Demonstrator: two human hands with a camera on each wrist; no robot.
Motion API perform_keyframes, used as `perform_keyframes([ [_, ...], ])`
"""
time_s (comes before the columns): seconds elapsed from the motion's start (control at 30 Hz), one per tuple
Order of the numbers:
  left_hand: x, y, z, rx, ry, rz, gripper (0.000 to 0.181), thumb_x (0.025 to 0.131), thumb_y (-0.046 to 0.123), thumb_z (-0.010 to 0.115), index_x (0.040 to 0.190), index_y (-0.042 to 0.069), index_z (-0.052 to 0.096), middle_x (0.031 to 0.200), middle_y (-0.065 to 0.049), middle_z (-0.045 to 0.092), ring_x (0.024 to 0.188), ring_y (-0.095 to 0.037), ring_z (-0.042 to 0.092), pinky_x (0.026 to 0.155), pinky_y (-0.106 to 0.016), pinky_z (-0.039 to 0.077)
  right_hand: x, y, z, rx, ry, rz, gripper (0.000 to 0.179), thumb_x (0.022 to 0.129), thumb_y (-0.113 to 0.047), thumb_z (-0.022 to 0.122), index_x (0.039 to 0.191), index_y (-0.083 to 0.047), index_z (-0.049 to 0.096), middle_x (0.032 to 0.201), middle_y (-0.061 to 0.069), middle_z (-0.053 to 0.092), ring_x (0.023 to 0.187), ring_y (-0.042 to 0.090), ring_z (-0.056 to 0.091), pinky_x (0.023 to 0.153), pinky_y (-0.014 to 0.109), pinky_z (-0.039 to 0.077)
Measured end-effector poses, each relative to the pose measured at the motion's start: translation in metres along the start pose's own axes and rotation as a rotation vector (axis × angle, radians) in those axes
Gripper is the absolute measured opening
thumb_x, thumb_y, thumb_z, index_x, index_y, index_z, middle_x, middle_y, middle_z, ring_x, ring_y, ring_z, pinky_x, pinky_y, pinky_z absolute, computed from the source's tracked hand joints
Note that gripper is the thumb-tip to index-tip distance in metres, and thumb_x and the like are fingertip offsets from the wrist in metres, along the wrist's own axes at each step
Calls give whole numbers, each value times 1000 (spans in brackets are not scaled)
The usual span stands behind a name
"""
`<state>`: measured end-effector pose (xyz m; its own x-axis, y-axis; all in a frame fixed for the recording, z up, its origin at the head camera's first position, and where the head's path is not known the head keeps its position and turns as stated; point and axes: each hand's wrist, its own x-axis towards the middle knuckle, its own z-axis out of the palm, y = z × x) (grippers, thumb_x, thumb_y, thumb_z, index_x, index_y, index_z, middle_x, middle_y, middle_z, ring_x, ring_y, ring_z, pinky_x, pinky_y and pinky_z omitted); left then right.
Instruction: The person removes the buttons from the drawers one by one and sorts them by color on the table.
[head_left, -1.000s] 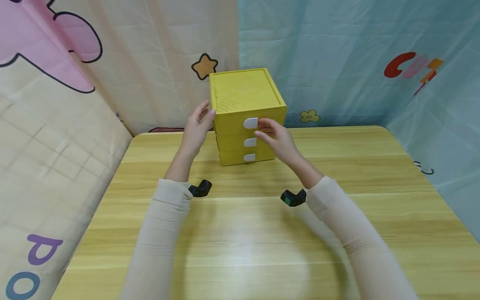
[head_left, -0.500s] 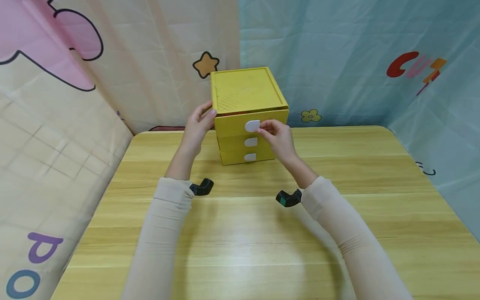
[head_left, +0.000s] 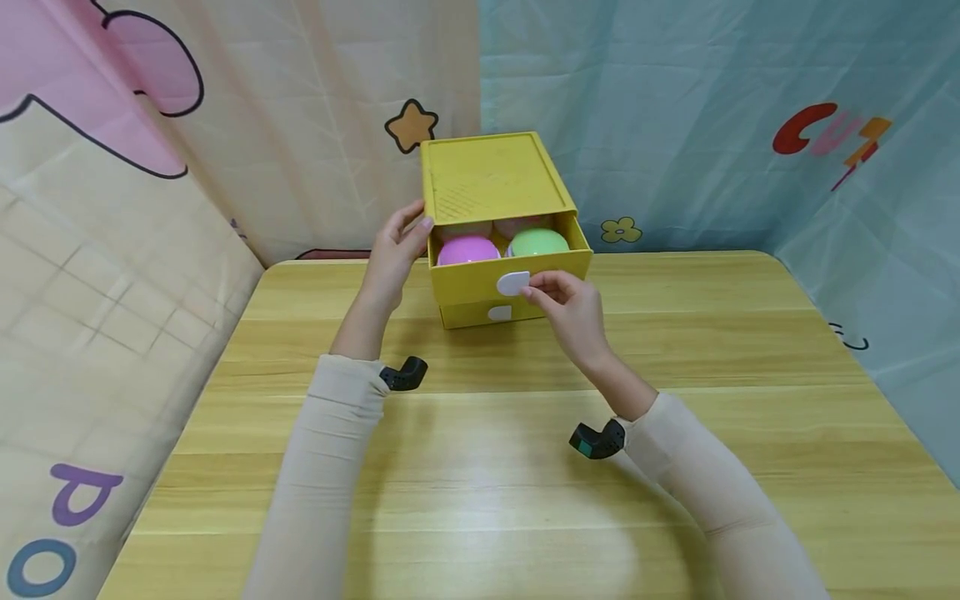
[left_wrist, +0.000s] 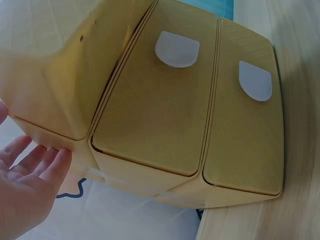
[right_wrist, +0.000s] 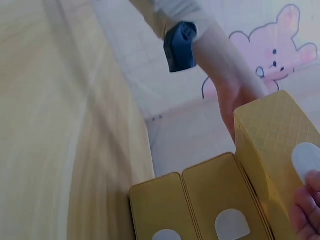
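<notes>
The right hand (head_left: 576,323) pinches the tab (head_left: 513,283) of the drawer (head_left: 463,285), which stands open between the hands; the left hand (head_left: 390,257), fingers extended, touches the box (head_left: 491,177). Too hard a tug could free the drawer, spilling its balls (head_left: 540,242).

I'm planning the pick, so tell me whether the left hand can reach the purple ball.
Probably yes: the top drawer stands open, the purple ball shows uncovered, and the left hand is close by.
</notes>
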<state>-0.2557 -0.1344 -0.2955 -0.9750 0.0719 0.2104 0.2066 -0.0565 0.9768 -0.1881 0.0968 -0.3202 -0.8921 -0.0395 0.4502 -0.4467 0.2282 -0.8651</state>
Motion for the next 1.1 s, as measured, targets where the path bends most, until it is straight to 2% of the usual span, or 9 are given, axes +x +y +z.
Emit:
perform_keyframes([
  [0.07,2,-4,-1,-2,8,9,47,92,21,52,135,8,39,138,-1,35,122,-18,39,98,-31,35,-8,-5,-2,-7,3,-3,13,80,-1,66,86,10,63,80,19,63,69,28,59,63,18,49],
  [0.27,4,-6,0,-11,7,17,47,92,20,53,135,7,40,137,-1,36,120,-17,41,96,-29,37,-29,7,-9,-35,1,-13,14,80,-7,67,87,5,65,80,12,65,69,17,61,66,19,50],
  [0.47,-3,6,2,-14,-2,9,47,93,17,51,135,4,38,138,-4,35,121,-19,40,95,-29,38,-46,8,-14,-66,9,-58,12,79,-8,69,85,2,66,77,7,65,68,13,60,64,21,51],
  [0.63,-7,11,4,-10,-4,3,46,93,15,50,136,3,37,139,-5,34,121,-20,40,96,-30,37,-58,5,-17,-69,16,-66,9,78,-5,69,83,1,66,75,5,65,67,13,60,64,22,51],
  [0.9,3,-4,-1,-27,3,16,47,92,19,53,135,7,39,138,-2,36,121,-17,41,96,-28,37,-70,4,-19,-83,29,-77,9,77,-6,70,83,0,67,76,2,66,69,12,61,64,24,52],
  [1.1,4,-7,-1,-20,13,27,46,92,20,53,134,7,40,137,-1,37,119,-17,42,95,-29,38,-79,5,-17,-94,36,-103,8,75,-2,71,82,0,67,78,3,66,71,11,62,62,21,51],
])
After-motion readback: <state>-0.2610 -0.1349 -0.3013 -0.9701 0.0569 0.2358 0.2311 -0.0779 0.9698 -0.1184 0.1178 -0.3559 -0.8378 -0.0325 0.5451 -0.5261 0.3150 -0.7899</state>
